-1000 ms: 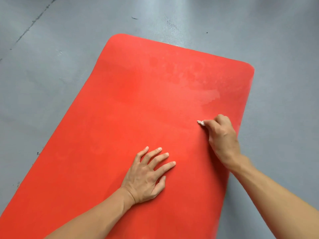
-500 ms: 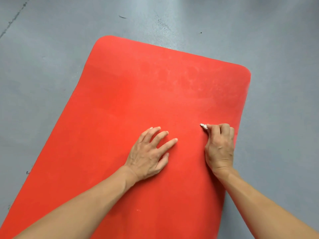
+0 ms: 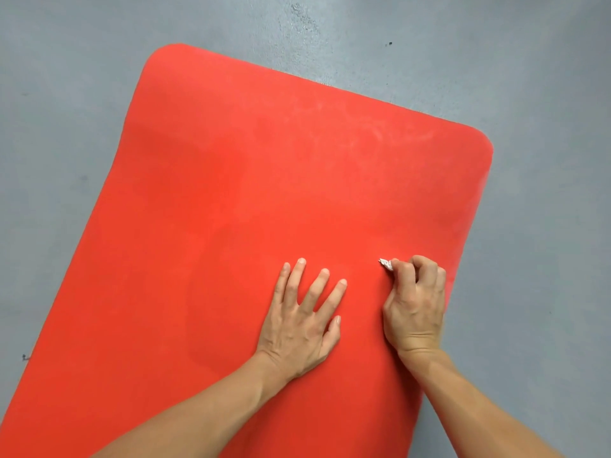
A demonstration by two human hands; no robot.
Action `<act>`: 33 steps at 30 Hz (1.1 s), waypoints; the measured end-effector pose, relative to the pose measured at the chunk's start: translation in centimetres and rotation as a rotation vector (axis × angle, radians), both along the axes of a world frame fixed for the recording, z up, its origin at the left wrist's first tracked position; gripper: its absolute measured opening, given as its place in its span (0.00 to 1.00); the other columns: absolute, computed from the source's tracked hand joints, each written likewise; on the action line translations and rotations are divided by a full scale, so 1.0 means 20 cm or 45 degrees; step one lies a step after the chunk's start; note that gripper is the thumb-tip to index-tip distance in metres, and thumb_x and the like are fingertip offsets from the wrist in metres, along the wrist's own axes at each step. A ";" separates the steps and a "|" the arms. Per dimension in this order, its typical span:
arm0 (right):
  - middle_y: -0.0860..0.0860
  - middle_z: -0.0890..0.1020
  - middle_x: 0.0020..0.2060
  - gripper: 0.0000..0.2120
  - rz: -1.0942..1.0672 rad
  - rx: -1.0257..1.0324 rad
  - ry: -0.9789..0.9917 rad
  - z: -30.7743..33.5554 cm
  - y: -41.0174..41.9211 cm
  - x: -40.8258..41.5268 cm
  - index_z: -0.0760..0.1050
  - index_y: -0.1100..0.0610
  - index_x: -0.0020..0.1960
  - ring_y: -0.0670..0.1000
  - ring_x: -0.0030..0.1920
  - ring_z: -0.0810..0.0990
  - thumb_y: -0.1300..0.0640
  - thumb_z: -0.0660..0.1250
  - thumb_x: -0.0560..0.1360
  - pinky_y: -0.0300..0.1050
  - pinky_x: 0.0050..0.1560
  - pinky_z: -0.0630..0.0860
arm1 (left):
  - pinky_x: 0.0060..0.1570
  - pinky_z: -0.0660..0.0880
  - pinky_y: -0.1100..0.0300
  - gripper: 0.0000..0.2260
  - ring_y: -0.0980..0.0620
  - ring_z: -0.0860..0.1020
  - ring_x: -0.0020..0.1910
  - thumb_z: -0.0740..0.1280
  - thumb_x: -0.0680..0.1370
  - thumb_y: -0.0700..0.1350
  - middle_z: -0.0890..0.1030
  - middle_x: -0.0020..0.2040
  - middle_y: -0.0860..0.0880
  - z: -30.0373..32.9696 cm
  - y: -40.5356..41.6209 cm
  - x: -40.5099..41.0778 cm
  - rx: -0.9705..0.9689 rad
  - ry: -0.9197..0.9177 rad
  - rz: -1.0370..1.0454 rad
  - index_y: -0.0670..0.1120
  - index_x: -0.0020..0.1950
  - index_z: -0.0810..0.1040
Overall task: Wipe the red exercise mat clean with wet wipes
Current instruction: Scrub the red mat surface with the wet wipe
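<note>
A grey painted floor (image 3: 66,127) fills the scene, its surface mottled and lightly scuffed. A pale worn patch (image 3: 302,14) shows near the top edge, a small dark speck (image 3: 390,43) lies further right, and another dark mark (image 3: 24,357) sits at far left.

Both hands on mat (image 3: 264,193) (itself on floor (image 3: 66,94))
</note>
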State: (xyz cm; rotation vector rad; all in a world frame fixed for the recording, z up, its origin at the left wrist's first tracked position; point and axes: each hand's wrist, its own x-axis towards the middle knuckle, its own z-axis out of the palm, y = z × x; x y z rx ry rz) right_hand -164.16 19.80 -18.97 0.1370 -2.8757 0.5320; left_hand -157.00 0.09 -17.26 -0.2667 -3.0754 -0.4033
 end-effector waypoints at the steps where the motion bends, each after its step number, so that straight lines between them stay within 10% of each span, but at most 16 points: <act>1: 0.59 0.74 0.51 0.08 -0.002 0.001 -0.008 0.00 0.00 0.00 0.79 0.61 0.54 0.61 0.47 0.71 0.69 0.66 0.78 0.56 0.47 0.71 | 0.74 0.63 0.30 0.25 0.30 0.66 0.77 0.67 0.79 0.54 0.76 0.73 0.44 0.00 0.00 0.00 -0.001 0.006 0.001 0.51 0.77 0.75; 17: 0.61 0.76 0.51 0.03 0.115 -0.112 -0.057 0.05 0.00 -0.01 0.77 0.61 0.53 0.61 0.48 0.72 0.65 0.66 0.80 0.56 0.50 0.71 | 0.75 0.61 0.29 0.24 0.36 0.69 0.76 0.67 0.78 0.52 0.76 0.72 0.45 0.01 -0.01 -0.02 -0.032 0.017 -0.046 0.55 0.75 0.76; 25: 0.57 0.75 0.40 0.10 0.849 -0.178 -0.038 0.12 0.41 -0.09 0.82 0.64 0.53 0.58 0.42 0.72 0.63 0.62 0.83 0.55 0.42 0.74 | 0.75 0.60 0.29 0.23 0.35 0.69 0.76 0.64 0.79 0.52 0.75 0.71 0.44 -0.01 0.00 0.00 -0.062 0.015 -0.060 0.54 0.75 0.77; 33: 0.55 0.73 0.42 0.08 0.126 -0.345 -0.015 0.13 0.42 -0.67 0.84 0.61 0.50 0.58 0.46 0.73 0.59 0.68 0.82 0.52 0.47 0.73 | 0.76 0.59 0.30 0.23 0.36 0.69 0.76 0.63 0.79 0.52 0.75 0.71 0.44 -0.02 0.00 -0.01 -0.049 0.041 -0.070 0.54 0.75 0.76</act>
